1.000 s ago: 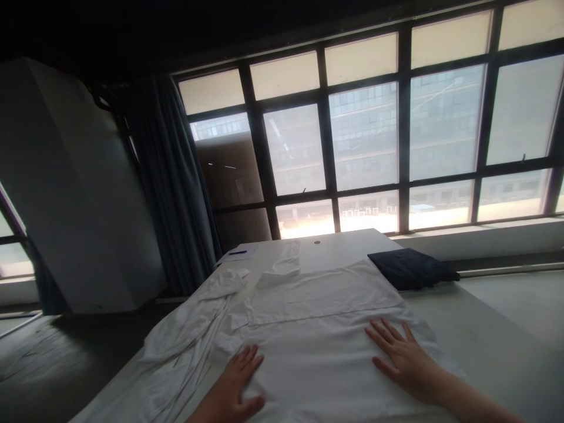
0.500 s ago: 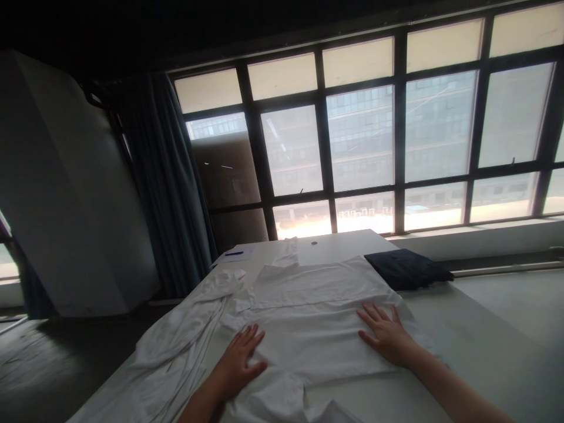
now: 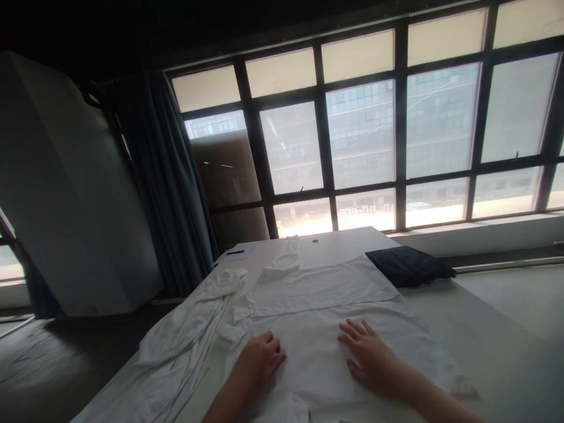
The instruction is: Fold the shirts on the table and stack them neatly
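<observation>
A white shirt (image 3: pixel 326 294) lies spread flat on the white table (image 3: pixel 476 341), partly folded, with one sleeve (image 3: pixel 185 335) trailing off to the left. My left hand (image 3: pixel 259 361) rests on the cloth near its left side, fingers bent loosely and pressed down. My right hand (image 3: pixel 368 352) lies flat on the middle of the shirt, fingers stretched out and apart. Neither hand holds anything.
A folded dark garment (image 3: pixel 408 265) sits at the table's far right. A sheet of paper with a blue pen (image 3: pixel 237 252) lies at the far left corner. Behind stand a large window (image 3: pixel 361 135), a dark curtain (image 3: pixel 171 188) and a grey slanted panel (image 3: pixel 66 188).
Both hands have slid inward over the shirt toward its middle. The left hand's fingers have curled somewhat. The lower hem has been smoothed.
</observation>
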A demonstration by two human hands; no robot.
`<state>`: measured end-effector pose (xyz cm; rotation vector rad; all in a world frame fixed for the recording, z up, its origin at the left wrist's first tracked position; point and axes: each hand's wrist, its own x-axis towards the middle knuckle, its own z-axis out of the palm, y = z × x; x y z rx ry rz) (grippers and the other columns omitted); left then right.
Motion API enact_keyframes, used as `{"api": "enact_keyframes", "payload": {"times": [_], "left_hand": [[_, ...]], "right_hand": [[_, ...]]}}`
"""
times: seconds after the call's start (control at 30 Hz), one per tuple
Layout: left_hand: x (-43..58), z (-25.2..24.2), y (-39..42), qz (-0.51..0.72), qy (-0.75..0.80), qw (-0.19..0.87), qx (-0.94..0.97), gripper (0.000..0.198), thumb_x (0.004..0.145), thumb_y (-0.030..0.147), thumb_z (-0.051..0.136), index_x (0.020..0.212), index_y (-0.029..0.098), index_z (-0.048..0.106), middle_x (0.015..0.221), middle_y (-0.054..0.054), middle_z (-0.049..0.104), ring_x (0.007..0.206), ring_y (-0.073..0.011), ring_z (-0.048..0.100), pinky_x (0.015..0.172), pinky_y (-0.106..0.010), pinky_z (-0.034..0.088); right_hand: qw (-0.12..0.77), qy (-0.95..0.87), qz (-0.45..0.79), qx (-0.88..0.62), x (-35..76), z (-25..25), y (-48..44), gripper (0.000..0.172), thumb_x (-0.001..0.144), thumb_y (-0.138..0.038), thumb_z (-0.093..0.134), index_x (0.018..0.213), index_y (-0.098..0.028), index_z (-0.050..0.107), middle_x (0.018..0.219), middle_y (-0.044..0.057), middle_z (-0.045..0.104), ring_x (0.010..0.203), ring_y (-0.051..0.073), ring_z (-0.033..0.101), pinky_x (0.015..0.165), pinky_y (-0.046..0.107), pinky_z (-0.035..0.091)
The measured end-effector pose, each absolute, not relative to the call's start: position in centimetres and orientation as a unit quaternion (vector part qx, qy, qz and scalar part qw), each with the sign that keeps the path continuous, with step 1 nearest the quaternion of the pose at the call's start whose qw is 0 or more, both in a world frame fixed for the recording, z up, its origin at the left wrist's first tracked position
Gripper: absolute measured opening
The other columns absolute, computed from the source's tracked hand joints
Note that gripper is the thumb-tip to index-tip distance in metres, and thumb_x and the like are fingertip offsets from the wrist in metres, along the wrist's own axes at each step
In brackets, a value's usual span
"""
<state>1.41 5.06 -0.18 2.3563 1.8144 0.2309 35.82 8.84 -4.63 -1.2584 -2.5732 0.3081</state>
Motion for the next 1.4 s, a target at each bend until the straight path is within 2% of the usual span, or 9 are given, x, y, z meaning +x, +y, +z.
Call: {"api": "enact_keyframes", "payload": {"times": [0.13,0.4,0.53,0.63,0.77,0.83,1.0,1.13,1.4], "left_hand": [[5.1,-2.3,4.0,0.086,0.495,0.127,0.855,0.054,0.095,0.049,0.056,0.147,0.037,0.046,0.161,-0.003,0.036,0.148,-0.028,0.032,0.122,-0.048,0.025],[2.3,-2.4,4.3,0.001,0.556,0.162,0.815,0.095,0.083,0.08,0.052,0.159,0.034,0.019,0.167,-0.005,0.006,0.154,-0.0348,0.003,0.123,-0.06,0.002],[2.4,-1.4,3.9,-0.002,0.564,0.152,0.812,0.087,0.087,0.078,0.047,0.158,0.034,0.025,0.167,-0.005,0.014,0.153,-0.0344,0.011,0.123,-0.058,0.008],[3.3,-0.1,3.3,0.001,0.574,0.123,0.81,0.072,0.09,0.072,0.048,0.15,0.034,0.045,0.16,-0.007,0.038,0.145,-0.0339,0.036,0.119,-0.053,0.026],[4.9,0.9,3.0,0.033,0.584,0.065,0.808,0.046,0.095,0.061,0.044,0.118,0.03,0.069,0.114,-0.009,0.072,0.108,-0.0307,0.063,0.097,-0.046,0.047],[5.6,0.4,3.0,0.06,0.571,0.05,0.818,0.04,0.097,0.055,0.045,0.116,0.029,0.069,0.108,-0.009,0.072,0.105,-0.0295,0.063,0.098,-0.046,0.046],[6.2,-2.2,3.5,0.078,0.49,0.104,0.862,0.062,0.093,0.06,0.053,0.149,0.038,0.043,0.161,-0.004,0.036,0.145,-0.0311,0.035,0.121,-0.048,0.027],[4.8,-3.1,4.2,0.052,0.512,0.129,0.848,0.07,0.095,0.07,0.043,0.157,0.041,0.027,0.167,0.001,0.016,0.153,-0.03,0.017,0.125,-0.052,0.014],[-1.0,-4.7,5.7,0.029,0.606,0.069,0.792,0.074,0.097,0.073,0.029,0.158,0.034,0.024,0.167,-0.001,0.013,0.154,-0.0309,0.009,0.124,-0.053,0.011]], "right_hand": [[0.132,-0.91,0.156,-0.36,33.5,-6.5,7.9,0.061,0.096,-0.038,0.044,0.155,-0.036,0.032,0.166,0.003,0.024,0.153,0.029,0.014,0.122,0.057,0.002],[0.077,-0.795,0.098,-0.593,41.9,-7.6,13.5,0.078,0.092,-0.074,0.03,0.156,-0.031,0.033,0.166,0.005,0.023,0.153,0.035,0.014,0.12,0.061,0.005],[0.05,-0.753,0.077,-0.651,45.5,-6.7,15.1,0.079,0.091,-0.07,0.031,0.156,-0.025,0.035,0.164,0.008,0.028,0.151,0.037,0.021,0.118,0.063,0.017],[0.015,-0.752,0.071,-0.655,46.4,-5.2,14.7,0.074,0.086,-0.062,0.047,0.148,-0.022,0.05,0.156,0.012,0.044,0.14,0.042,0.042,0.107,0.06,0.037],[0.0,-0.753,0.052,-0.656,44.8,-3.4,12.9,0.047,0.082,-0.049,0.055,0.112,-0.019,0.075,0.116,0.021,0.072,0.108,0.043,0.065,0.092,0.057,0.048],[0.021,-0.766,0.033,-0.642,42.4,-3.1,11.4,0.045,0.085,-0.045,0.052,0.114,-0.018,0.074,0.12,0.022,0.07,0.116,0.044,0.061,0.101,0.06,0.041],[0.119,-0.915,0.128,-0.362,35.3,-3.6,7.6,0.067,0.092,-0.056,0.049,0.154,-0.033,0.038,0.165,0.003,0.029,0.152,0.033,0.019,0.123,0.054,0.006],[0.1,-0.904,0.171,-0.378,34.8,-4.7,7.7,0.079,0.092,-0.07,0.04,0.159,-0.034,0.021,0.167,0.002,0.017,0.154,0.032,0.01,0.124,0.055,0.005],[0.05,-0.77,0.087,-0.63,46.1,-7.8,13.0,0.09,0.086,-0.081,0.032,0.158,-0.027,0.028,0.166,0.005,0.02,0.152,0.039,0.013,0.119,0.065,0.01]]}}
